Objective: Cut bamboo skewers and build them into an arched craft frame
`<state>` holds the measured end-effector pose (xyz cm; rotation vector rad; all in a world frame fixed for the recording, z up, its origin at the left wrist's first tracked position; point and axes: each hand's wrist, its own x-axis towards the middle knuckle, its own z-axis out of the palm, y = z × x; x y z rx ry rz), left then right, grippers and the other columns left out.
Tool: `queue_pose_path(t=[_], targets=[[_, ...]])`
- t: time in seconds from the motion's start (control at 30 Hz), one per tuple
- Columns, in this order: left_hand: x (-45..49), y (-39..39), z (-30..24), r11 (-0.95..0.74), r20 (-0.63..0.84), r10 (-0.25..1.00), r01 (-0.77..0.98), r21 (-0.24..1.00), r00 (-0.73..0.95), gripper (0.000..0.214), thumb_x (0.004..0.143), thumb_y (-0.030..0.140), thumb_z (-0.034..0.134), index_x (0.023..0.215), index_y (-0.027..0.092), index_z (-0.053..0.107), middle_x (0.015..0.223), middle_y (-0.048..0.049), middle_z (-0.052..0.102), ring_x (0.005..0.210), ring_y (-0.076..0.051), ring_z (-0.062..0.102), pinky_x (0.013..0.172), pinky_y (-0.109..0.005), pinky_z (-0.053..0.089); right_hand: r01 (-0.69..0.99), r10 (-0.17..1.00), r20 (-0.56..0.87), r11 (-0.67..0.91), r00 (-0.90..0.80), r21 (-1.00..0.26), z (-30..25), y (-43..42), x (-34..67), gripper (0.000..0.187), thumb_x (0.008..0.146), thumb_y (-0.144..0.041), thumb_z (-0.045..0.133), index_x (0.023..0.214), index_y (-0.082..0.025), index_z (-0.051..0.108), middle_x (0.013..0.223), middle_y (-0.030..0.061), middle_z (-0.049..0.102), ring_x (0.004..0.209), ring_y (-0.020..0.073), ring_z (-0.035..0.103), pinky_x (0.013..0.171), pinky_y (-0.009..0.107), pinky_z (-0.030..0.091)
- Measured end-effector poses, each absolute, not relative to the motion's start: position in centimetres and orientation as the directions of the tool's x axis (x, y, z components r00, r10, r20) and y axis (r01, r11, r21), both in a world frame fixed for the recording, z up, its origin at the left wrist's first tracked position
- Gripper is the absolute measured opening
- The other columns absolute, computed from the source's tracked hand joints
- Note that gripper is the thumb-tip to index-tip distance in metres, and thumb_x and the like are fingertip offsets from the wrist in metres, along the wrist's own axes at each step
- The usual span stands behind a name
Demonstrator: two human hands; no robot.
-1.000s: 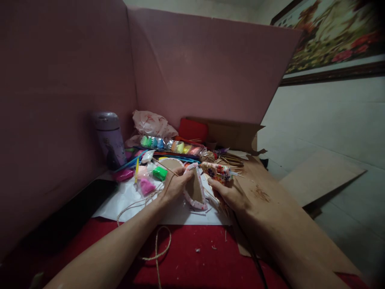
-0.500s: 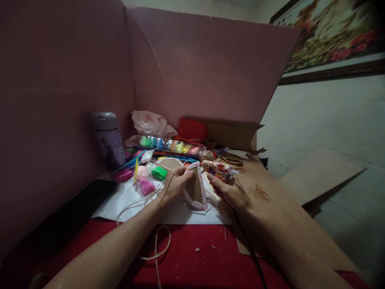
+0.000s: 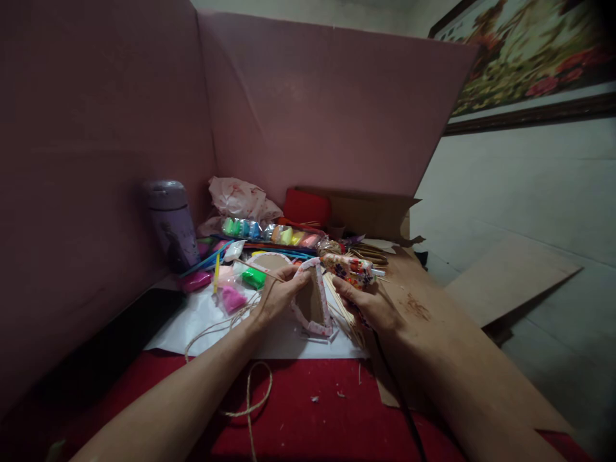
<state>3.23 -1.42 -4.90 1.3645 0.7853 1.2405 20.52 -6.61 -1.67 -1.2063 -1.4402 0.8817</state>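
My left hand grips a cardboard piece with a curved side and a pale pink patterned edging, tilted up above white paper. A thin wooden stick also passes through that hand's fingers. My right hand is wrapped round a floral-patterned glue gun, its nozzle toward the cardboard piece's top edge and a pale glue stick out of its back. Whether the nozzle touches the edging I cannot tell. A second edged cardboard piece lies behind my left hand.
Bagged coloured clay, a clay tray and a purple bottle stand left and behind. Twine loops over the red cloth. A dark cord trails from the glue gun across a cardboard sheet.
The glue gun has shifted very slightly at the cardboard piece's top edge. Both hands keep their hold, and the view has moved a little.
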Motion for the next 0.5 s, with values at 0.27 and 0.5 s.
queue_pose_path(t=[0.27,0.5], targets=[[3.30,-1.75,-4.55,-0.201,0.248,0.939,-0.201,0.959,0.241,0.029,0.068,0.040,0.066,0.073,0.011,0.067,0.064,0.0004,0.057,0.059,-0.009,0.045,0.056,-0.020,0.033,0.184,0.965,0.261,0.253,0.019,-0.950,-1.69,-6.33,20.40,0.023,0.066,-0.041,0.067,0.071,-0.018,0.064,0.052,0.0005,0.058,0.046,0.0144,0.050,0.043,0.026,0.037],[3.27,-1.57,-4.48,-0.215,0.250,0.947,-0.178,0.960,0.202,0.028,0.064,0.039,0.069,0.068,0.012,0.067,0.060,0.0009,0.056,0.057,-0.009,0.044,0.053,-0.020,0.032,0.169,0.944,0.329,0.322,0.012,-0.931,-1.47,-6.29,20.36,0.018,0.064,-0.031,0.067,0.080,-0.022,0.069,0.068,0.0040,0.067,0.062,0.0209,0.059,0.048,0.028,0.044]])
